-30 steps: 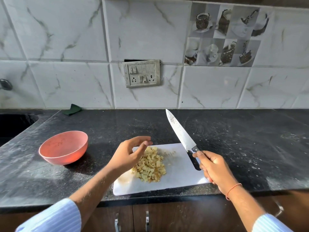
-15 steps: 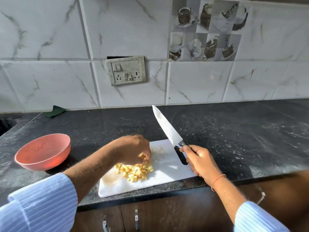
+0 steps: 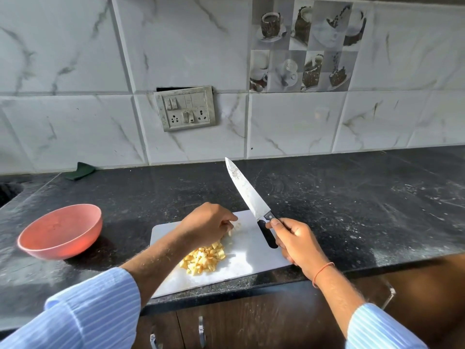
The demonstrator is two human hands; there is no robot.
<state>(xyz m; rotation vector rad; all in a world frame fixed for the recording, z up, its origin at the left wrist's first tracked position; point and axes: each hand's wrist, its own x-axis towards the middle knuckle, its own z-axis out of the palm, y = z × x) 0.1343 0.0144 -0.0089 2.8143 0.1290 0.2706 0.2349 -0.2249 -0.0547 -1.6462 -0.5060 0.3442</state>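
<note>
Diced yellow pieces [image 3: 203,258] heaped mid cutting board [image 3: 251,263], toward its front edge. Left hand [image 3: 206,225] sits at the heap's far end, fingers curled down together (can't tell if they grip any). Right hand [image 3: 294,241] wraps the knife [image 3: 245,191] handle at the board's right edge, blade angled up. Pink bowl [image 3: 60,231] left on the counter [image 3: 352,197].

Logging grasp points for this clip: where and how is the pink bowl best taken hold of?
The pink bowl stands upright and open on the counter, nothing touching it. Probably best pinched at the rim facing the cutting board, coming from above, thumb inside: that edge is nearest the left hand.
</note>
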